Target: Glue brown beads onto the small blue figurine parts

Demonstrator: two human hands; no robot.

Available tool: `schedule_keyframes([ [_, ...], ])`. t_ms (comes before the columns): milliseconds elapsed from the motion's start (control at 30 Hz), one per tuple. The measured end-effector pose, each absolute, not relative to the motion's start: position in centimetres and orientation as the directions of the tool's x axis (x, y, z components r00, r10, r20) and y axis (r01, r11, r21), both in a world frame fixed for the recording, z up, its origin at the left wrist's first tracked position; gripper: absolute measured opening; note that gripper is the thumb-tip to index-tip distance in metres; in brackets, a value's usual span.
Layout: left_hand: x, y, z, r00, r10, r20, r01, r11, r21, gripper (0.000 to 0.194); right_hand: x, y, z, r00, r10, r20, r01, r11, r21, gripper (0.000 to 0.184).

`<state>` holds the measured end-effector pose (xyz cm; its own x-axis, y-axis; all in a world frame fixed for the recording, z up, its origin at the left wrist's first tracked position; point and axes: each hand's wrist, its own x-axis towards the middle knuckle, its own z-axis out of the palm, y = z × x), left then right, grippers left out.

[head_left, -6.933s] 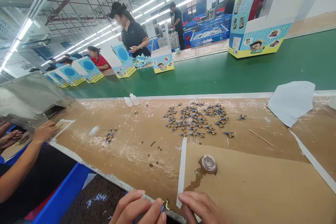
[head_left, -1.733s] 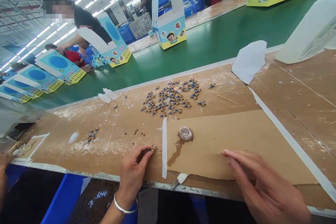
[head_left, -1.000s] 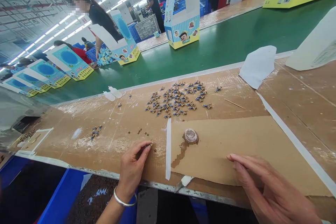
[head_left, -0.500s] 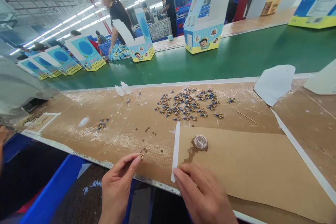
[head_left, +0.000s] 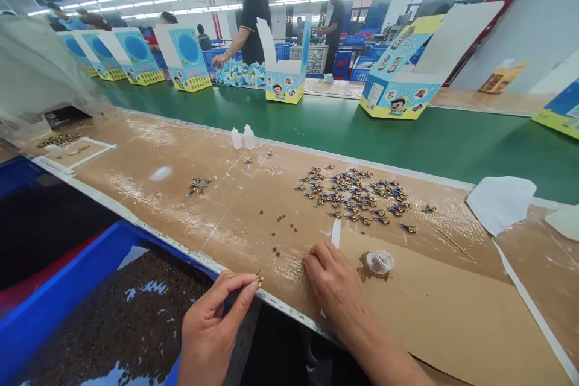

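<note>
Here the left hand (head_left: pixel 212 329) pinches a tiny gold piece (head_left: pixel 259 280) just off the near edge of the cardboard-covered bench (head_left: pixel 190 193), the right hand (head_left: pixel 337 286) lying flat on it — a loosened pinch could likely drop the piece into the blue bin (head_left: pixel 67 307) below.

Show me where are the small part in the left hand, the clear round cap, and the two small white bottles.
small part (head_left: pixel 259 280), head view, on the piece pinched at the fingertips.
clear round cap (head_left: pixel 379 262), head view, on its top.
two small white bottles (head_left: pixel 242 138), head view, between the pair, on the right bottle's side.
</note>
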<state>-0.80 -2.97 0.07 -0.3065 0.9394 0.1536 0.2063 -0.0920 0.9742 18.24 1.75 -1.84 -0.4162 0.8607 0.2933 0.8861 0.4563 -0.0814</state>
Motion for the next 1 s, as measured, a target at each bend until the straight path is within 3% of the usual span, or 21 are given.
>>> schedule_keyframes([
  [200, -1.9, -3.3, -1.1, -0.182, 0.953, 0.242, 0.269, -0.188, 0.945, 0.007, 18.3, 2.1, -0.5, -0.529, 0.815, 0.238, 0.837, 0.546, -0.011, 0.013],
  [367, -2.0, -3.5, -1.7, -0.154, 0.956, 0.251, 0.286, -0.201, 0.937, 0.006, 18.1, 2.8, 0.0, -0.602, 0.775, 0.191, 0.784, 0.619, -0.043, 0.01],
  [600, -2.3, -3.7, -2.0, -0.038, 0.954, 0.296, 0.291, -0.273, 0.917, 0.012, 17.7, 3.0, -0.8, -0.579, 0.792, 0.195, 0.799, 0.599, -0.056, 0.01],
  [767, -2.3, -3.6, -1.9, -0.039, 0.936, 0.35, 0.3, -0.323, 0.898, 0.015, 17.5, 3.2, -0.7, -0.517, 0.842, 0.155, 0.832, 0.537, -0.141, 0.011],
  [1000, -2.2, -3.7, -1.8, -0.043, 0.952, 0.304, 0.266, -0.283, 0.922, 0.013, 18.0, 5.0, -0.3, -0.433, 0.9, 0.061, 0.845, 0.428, -0.322, 0.012],
])
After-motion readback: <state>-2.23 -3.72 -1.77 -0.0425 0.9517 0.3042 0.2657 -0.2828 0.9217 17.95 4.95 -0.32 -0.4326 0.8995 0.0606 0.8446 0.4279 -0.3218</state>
